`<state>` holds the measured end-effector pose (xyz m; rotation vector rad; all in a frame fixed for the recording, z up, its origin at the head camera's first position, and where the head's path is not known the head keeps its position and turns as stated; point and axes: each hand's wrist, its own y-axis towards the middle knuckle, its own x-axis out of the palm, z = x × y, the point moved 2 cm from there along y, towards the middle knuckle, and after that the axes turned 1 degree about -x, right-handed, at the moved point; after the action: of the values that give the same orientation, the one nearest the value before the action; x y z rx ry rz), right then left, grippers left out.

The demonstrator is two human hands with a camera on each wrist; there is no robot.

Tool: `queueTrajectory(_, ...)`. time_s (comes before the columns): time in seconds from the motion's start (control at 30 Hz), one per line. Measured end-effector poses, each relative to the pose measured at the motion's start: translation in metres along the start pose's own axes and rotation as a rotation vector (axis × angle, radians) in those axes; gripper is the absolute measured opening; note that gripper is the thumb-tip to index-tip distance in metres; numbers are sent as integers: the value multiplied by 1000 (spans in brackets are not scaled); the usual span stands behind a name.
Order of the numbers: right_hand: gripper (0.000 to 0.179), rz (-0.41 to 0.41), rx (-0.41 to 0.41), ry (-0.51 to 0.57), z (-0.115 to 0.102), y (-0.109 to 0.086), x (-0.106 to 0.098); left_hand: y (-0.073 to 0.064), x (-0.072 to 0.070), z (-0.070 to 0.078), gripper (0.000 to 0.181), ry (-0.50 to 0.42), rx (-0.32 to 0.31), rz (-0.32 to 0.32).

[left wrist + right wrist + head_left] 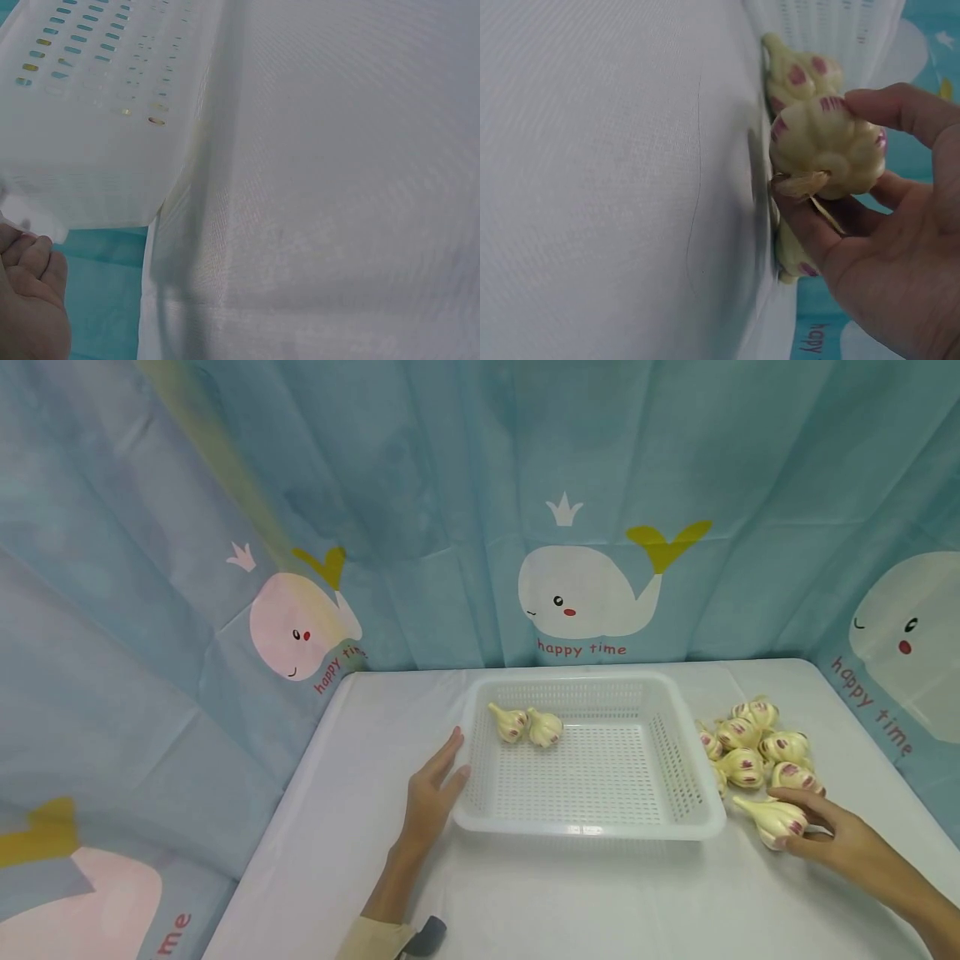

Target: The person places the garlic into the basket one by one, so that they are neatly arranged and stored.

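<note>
Between the thumb and fingers of my right hand (828,831) is a garlic bulb (777,820), cream with purple streaks. It is at the near side of a pile of garlic bulbs (744,768) to the right of the basket. The right wrist view shows the held garlic bulb (829,146) from its root end, with other bulbs partly hidden behind it. At the left wall of the white plastic basket (585,833), my left hand (429,797) has its fingers extended along the rim. Two garlic bulbs (545,727) lie inside, at the basket's back left.
A white cloth (570,902) covers the table under the basket and pile. Blue curtains (420,510) printed with whales stand behind and at both sides of the table. A dark band (426,937) sits by the left sleeve.
</note>
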<state>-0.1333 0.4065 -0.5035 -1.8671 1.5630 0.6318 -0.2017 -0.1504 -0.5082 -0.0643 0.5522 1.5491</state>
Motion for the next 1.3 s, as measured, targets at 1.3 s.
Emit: queueTrajectory(1.3,74,192,-219,211,-56,12,-17,0,0,0,52,-44,15,0)
